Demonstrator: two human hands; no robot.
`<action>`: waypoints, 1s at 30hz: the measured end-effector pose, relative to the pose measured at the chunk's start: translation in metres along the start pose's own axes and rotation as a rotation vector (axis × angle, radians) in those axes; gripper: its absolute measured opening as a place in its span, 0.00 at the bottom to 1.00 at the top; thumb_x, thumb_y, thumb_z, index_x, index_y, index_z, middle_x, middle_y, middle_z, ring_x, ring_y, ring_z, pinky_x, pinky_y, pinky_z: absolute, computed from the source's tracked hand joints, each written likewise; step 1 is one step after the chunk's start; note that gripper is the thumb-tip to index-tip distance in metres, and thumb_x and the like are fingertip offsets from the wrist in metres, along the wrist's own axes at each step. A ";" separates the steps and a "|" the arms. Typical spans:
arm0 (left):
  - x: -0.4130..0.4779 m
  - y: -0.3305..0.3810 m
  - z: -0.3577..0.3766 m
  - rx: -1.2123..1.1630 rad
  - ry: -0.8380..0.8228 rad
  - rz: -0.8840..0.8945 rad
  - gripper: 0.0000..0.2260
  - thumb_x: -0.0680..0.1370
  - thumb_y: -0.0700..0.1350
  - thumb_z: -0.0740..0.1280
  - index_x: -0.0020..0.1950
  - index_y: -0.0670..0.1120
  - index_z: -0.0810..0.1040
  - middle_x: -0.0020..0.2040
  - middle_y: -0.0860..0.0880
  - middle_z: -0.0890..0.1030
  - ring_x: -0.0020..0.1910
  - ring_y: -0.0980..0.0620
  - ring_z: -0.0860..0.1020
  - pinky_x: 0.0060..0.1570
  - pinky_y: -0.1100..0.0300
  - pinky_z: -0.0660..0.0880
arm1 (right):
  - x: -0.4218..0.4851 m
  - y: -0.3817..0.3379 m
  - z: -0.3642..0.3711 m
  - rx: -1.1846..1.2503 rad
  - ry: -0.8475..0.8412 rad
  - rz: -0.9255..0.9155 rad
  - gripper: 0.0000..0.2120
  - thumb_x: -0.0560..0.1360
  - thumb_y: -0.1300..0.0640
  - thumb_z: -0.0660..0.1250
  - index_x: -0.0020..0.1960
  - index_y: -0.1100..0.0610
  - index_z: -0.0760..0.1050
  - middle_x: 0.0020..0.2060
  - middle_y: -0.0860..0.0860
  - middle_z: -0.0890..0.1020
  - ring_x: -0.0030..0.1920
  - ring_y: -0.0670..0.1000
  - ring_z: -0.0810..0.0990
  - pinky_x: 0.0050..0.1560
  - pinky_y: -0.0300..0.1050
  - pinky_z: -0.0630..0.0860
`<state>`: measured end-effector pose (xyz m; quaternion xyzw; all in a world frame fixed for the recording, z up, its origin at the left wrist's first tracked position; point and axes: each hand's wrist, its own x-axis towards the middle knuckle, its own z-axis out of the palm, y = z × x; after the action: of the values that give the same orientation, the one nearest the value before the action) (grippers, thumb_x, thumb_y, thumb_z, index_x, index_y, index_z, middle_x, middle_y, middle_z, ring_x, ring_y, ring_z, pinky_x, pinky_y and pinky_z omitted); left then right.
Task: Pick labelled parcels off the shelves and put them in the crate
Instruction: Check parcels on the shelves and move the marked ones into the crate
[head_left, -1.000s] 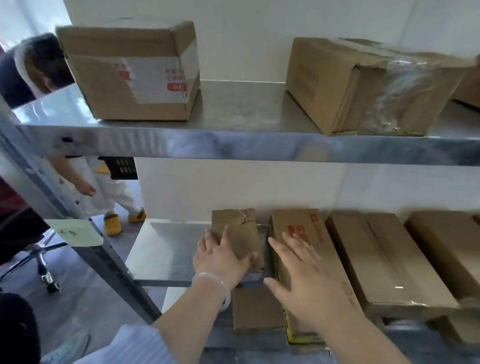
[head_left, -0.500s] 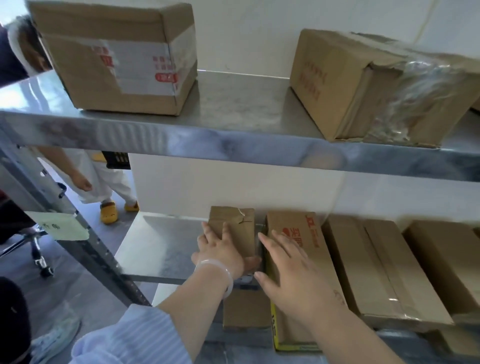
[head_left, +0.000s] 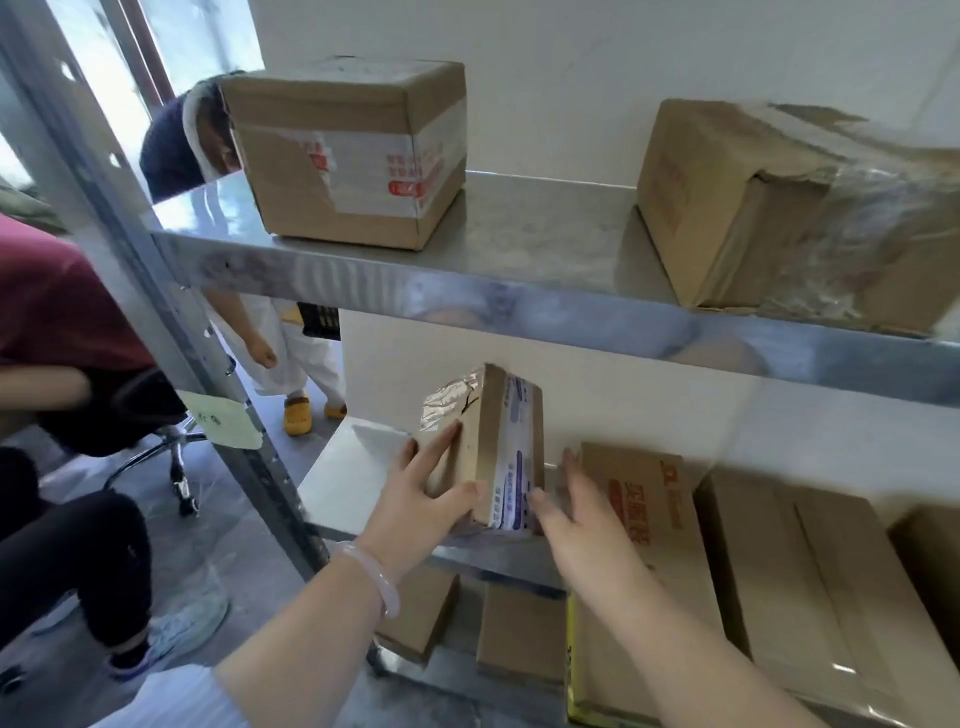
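A small cardboard parcel (head_left: 485, 447) with a white printed label on one face and shiny tape on another stands tipped up on its edge on the middle steel shelf (head_left: 343, 483). My left hand (head_left: 421, 499) grips it from the left, fingers on its side and thumb on the near edge. My right hand (head_left: 571, 514) touches its right side with straight fingers. No crate is in view.
A long box with red print (head_left: 649, 519) and more boxes (head_left: 795, 582) lie to the right on the same shelf. Two boxes (head_left: 353, 156), (head_left: 779, 208) sit on the upper shelf. A shelf post (head_left: 156, 291) stands left; two people are beyond it. Small boxes (head_left: 519, 634) lie below.
The small parcel lay flat between my hands; now it is tipped upright on its edge with its label showing. My view has shifted left.
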<state>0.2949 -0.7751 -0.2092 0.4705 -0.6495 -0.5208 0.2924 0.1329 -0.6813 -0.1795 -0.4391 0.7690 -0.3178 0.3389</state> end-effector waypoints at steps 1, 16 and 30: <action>-0.002 0.000 0.000 -0.080 -0.020 -0.002 0.34 0.64 0.62 0.71 0.70 0.67 0.68 0.68 0.55 0.65 0.68 0.50 0.69 0.62 0.49 0.77 | 0.001 -0.003 0.002 0.073 -0.007 0.005 0.29 0.80 0.43 0.58 0.78 0.44 0.52 0.76 0.46 0.62 0.75 0.49 0.61 0.72 0.49 0.61; -0.015 -0.001 -0.004 0.031 0.061 -0.025 0.40 0.67 0.64 0.76 0.74 0.61 0.60 0.62 0.54 0.77 0.59 0.57 0.79 0.53 0.57 0.80 | -0.016 -0.018 0.031 0.215 -0.049 -0.240 0.20 0.83 0.53 0.57 0.73 0.40 0.65 0.69 0.38 0.68 0.68 0.37 0.66 0.70 0.37 0.64; 0.001 -0.024 -0.026 -0.255 -0.018 -0.307 0.17 0.75 0.57 0.64 0.63 0.70 0.73 0.53 0.54 0.85 0.53 0.50 0.83 0.56 0.47 0.79 | 0.013 -0.010 0.026 0.156 -0.121 -0.045 0.33 0.78 0.50 0.67 0.77 0.39 0.54 0.74 0.42 0.65 0.74 0.47 0.63 0.71 0.49 0.62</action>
<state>0.3241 -0.7869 -0.2251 0.5184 -0.5015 -0.6415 0.2611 0.1531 -0.7024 -0.1894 -0.4467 0.7101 -0.3573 0.4106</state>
